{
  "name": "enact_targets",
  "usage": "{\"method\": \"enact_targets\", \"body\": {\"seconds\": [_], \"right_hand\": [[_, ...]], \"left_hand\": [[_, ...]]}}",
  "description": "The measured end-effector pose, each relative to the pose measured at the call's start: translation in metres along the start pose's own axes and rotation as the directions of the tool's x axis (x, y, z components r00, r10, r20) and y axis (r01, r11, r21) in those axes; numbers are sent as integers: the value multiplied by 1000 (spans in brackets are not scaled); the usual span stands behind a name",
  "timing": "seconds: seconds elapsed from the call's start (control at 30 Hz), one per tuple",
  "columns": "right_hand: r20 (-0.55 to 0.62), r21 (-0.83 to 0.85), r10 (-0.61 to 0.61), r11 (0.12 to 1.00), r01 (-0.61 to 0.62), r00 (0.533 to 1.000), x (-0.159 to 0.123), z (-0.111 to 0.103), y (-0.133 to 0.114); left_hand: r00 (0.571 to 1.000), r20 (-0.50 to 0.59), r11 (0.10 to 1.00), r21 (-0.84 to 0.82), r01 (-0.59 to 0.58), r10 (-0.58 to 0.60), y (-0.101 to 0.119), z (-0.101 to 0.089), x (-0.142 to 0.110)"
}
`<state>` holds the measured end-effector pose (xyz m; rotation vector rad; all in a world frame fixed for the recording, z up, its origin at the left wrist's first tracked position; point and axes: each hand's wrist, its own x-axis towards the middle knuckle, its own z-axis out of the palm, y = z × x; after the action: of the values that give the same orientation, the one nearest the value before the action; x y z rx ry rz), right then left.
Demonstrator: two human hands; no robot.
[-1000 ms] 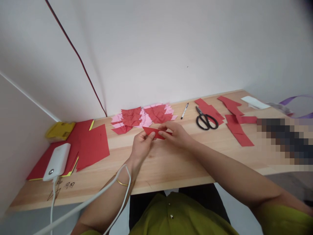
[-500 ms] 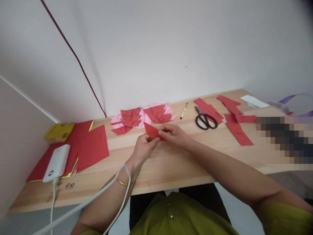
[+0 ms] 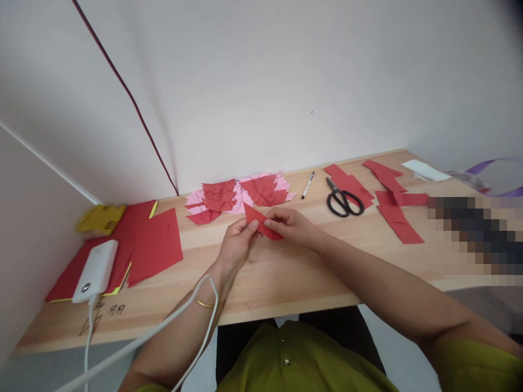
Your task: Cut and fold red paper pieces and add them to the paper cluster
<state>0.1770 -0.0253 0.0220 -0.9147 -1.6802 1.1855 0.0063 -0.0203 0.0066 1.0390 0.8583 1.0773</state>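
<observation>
Both hands pinch one small folded piece of red paper (image 3: 272, 234) above the middle of the wooden table. My left hand (image 3: 237, 239) grips its left side, thumb on top. On the paper's upper right side, my right hand (image 3: 292, 226) presses with thumb and fingertips. The paper comes to a point at the upper left; parts of it are hidden behind the fingers. Just beyond my hands lie folded red paper pieces (image 3: 218, 196) and pink ones (image 3: 243, 201), layered in rows.
Black-handled scissors (image 3: 343, 198) rest by red paper strips (image 3: 398, 218) on the right, with a pen (image 3: 308, 185) nearby. To the left, a white power bank (image 3: 96, 269) and yellow packet (image 3: 101, 219) lie on red sheets (image 3: 155, 250). A white cable (image 3: 163, 321) crosses my left forearm.
My left thumb has moved up along the paper, from its lower edge to its left face. The paper has turned slightly, and its lower right corner now shows more.
</observation>
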Motion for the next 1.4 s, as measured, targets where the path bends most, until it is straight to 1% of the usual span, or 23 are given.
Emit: {"method": "enact_targets", "body": {"seconds": [0.1, 0.23, 0.33, 0.4, 0.47, 0.57, 0.63, 0.73, 0.8, 0.9, 0.97, 1.07, 1.2, 1.3, 1.4], "right_hand": [[66, 89, -8, 996, 2, 998, 0, -2, -1], [82, 152, 14, 988, -27, 997, -1, -4, -3], [115, 214, 6, 976, -31, 993, -1, -5, -5], [132, 236, -9, 971, -22, 991, -2, -6, -4], [117, 211, -1, 977, -24, 993, -1, -8, -2], [59, 110, 32, 993, -38, 998, 0, -9, 4], [24, 60, 35, 998, -36, 999, 1, -9, 6], [-8, 33, 30, 999, -29, 1000, 2, -7, 7], [-14, 33, 26, 999, -25, 1000, 2, -6, 7], [9, 37, 11, 999, -12, 1000, 2, -6, 6], [29, 30, -1, 1000, 0, 1000, 1, -6, 4], [58, -11, 8, 1000, -8, 998, 0, -7, 2], [52, -113, 58, 992, -52, 997, -2, -7, 1], [63, -108, 58, 993, -51, 996, -2, -7, -2], [109, -64, 23, 998, -16, 994, -2, -8, -5]], "left_hand": [[1000, 12, 996, -92, 14, -13, 4, 4, -2], [996, 82, 982, -179, 54, -40, 9, 8, -5], [991, 126, 972, -223, 77, -49, 11, 8, -6], [990, 134, 973, -213, 83, -55, 12, 7, -6], [990, 126, 987, -146, 74, -56, 12, 4, -6], [994, 99, 999, 20, 44, -46, 11, -1, -5], [996, 87, 996, 84, 15, -23, 9, -4, -4], [994, 110, 995, 93, -27, 17, 6, -5, -4], [993, 117, 994, 104, -23, 11, 3, -5, -3], [998, 68, 987, 161, 5, -16, -1, -4, -4], [1000, 16, 982, 190, -1, -2, -3, -3, -3], [999, -38, 986, 164, -13, 20, -3, -3, -2], [998, -64, 997, 73, -1, 5, 0, -1, -2], [998, -64, 999, 29, 15, -13, 2, 1, -2], [997, -68, 999, -10, 35, -35, 3, 3, -3]]}}
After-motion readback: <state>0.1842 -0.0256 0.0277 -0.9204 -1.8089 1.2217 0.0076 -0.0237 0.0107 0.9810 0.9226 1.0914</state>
